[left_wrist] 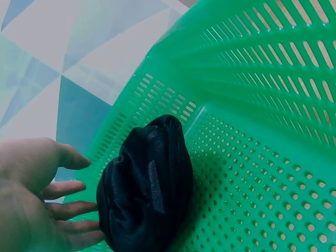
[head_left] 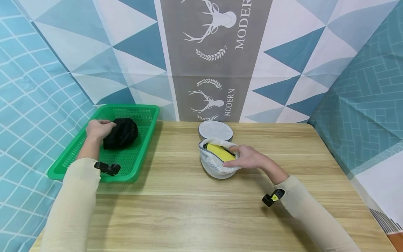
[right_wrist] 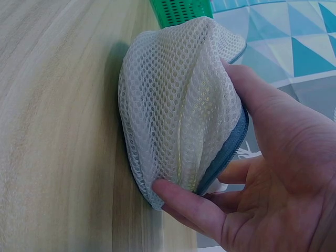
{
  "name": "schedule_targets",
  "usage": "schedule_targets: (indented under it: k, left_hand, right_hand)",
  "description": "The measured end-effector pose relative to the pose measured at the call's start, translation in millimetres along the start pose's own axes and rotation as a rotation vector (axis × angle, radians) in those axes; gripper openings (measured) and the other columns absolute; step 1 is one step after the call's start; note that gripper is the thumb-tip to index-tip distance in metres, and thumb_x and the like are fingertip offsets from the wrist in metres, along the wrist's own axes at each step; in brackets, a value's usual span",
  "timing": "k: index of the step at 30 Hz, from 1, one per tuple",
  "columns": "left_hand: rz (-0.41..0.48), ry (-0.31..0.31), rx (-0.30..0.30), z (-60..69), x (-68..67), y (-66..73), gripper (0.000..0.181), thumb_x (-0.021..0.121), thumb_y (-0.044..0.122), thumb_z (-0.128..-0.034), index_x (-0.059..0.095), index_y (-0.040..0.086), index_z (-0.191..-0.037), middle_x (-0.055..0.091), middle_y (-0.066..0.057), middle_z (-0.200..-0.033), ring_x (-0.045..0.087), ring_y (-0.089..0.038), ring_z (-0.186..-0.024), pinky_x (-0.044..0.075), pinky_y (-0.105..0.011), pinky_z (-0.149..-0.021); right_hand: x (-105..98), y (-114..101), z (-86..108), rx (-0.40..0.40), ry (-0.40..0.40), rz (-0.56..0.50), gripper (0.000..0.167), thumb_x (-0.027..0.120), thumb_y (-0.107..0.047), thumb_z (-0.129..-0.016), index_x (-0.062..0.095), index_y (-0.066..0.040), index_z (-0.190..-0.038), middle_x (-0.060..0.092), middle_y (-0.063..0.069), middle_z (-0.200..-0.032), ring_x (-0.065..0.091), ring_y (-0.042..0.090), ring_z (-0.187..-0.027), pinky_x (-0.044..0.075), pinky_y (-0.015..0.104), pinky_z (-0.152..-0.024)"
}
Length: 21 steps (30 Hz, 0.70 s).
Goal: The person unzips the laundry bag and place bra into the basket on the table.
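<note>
A black cloth bundle [head_left: 124, 133] lies in a green plastic basket [head_left: 143, 159] at the left of the table. My left hand [head_left: 100, 129] is at the bundle's left side. In the left wrist view its fingers [left_wrist: 68, 210] are spread and loosely straight, close beside the black cloth; whether they touch it I cannot tell. Near the table's middle, a white mesh laundry bag [head_left: 217, 168] stands with its round lid [head_left: 215, 129] folded back. Inside sits a yellow object [head_left: 220, 151] with a dark end. My right hand [head_left: 247, 157] grips the bag's zippered rim [right_wrist: 228, 149] on its right side.
The wooden table [head_left: 176, 213] meets a patterned backdrop [head_left: 217, 70] along its far edge. Patterned cloth sheets also rise at the left and right sides. The basket's raised rim surrounds the black bundle.
</note>
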<state>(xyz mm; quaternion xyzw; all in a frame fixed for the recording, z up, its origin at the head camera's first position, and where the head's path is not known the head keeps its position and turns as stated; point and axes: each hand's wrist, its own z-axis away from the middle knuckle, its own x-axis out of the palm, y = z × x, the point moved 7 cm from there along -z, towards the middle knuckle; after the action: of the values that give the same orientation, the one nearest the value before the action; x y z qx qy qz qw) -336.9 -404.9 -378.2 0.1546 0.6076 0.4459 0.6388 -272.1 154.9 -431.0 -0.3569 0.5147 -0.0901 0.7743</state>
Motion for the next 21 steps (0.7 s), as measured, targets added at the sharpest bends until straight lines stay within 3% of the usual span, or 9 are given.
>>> schedule_targets:
  k: [6, 13, 21]
  left_hand:
    - [0.007, -0.011, 0.011, -1.4, -0.3, 4.7, 0.065, 0.052, 0.033, -0.1165, 0.042, -0.001, -0.171, 0.021, -0.027, -0.187, 0.019, -0.056, -0.172, 0.037, -0.070, -0.135]
    - [-0.001, 0.008, 0.051, 5.9, -0.1, 23.7, 0.064, 0.049, 0.033, -0.1172, 0.041, 0.000, -0.172, 0.023, -0.029, -0.186, 0.025, -0.057, -0.170, 0.038, -0.071, -0.134]
    - [-0.063, -0.023, 0.103, 10.9, 7.6, 41.9, 0.064, 0.051, 0.035, -0.1166, 0.045, 0.000, -0.170, 0.029, -0.030, -0.184, 0.031, -0.056, -0.168, 0.039, -0.071, -0.133]
  right_hand:
    - [-0.2, -0.3, -0.6, 0.002, 0.001, -0.001, 0.095, 0.085, -0.053, -0.095, 0.054, 0.011, -0.159, 0.055, 0.030, -0.169, 0.053, 0.045, -0.160, 0.047, 0.062, -0.131]
    - [-0.7, -0.4, -0.2, 0.008, -0.001, 0.001, 0.096, 0.084, -0.053, -0.095, 0.053, 0.011, -0.160, 0.054, 0.030, -0.170, 0.052, 0.045, -0.160, 0.046, 0.062, -0.132]
    - [0.5, -1.5, 0.0, 0.008, -0.004, 0.000, 0.096, 0.085, -0.052, -0.095, 0.053, 0.011, -0.160, 0.055, 0.030, -0.169, 0.054, 0.045, -0.159, 0.047, 0.062, -0.131]
